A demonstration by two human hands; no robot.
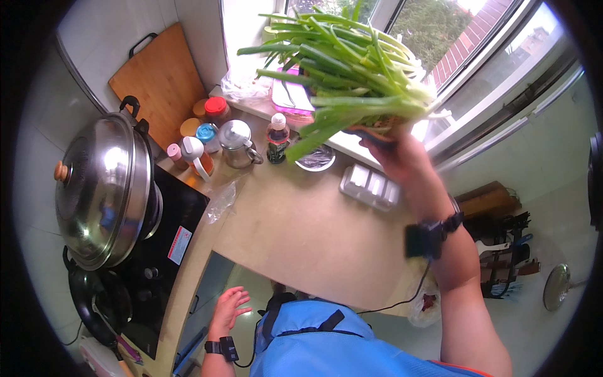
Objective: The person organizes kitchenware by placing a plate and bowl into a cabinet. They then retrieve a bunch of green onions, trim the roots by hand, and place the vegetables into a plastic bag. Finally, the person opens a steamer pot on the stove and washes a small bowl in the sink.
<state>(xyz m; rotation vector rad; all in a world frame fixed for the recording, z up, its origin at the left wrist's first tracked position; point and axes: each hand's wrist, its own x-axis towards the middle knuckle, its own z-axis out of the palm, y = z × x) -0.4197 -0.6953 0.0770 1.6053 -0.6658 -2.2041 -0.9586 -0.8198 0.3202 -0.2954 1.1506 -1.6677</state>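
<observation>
My right hand is raised near the window sill and grips the underside of a dark-edged holder, perhaps a basket or tray; its exact kind is hidden. On it lies a large bunch of green onions, their green leaves pointing left and their pale root ends right. Down at the lower left, my left hand hangs beside the counter edge with its fingers apart and nothing in it. Beneath the raised bunch stand a dark bottle with a white cap and a white bowl lined with dark plastic.
A lidded steel wok stands on the black cooktop at left, a black frying pan below it. Jars, a steel pitcher and a wooden cutting board are behind. A compartmented seasoning box and a knife rack are rightward.
</observation>
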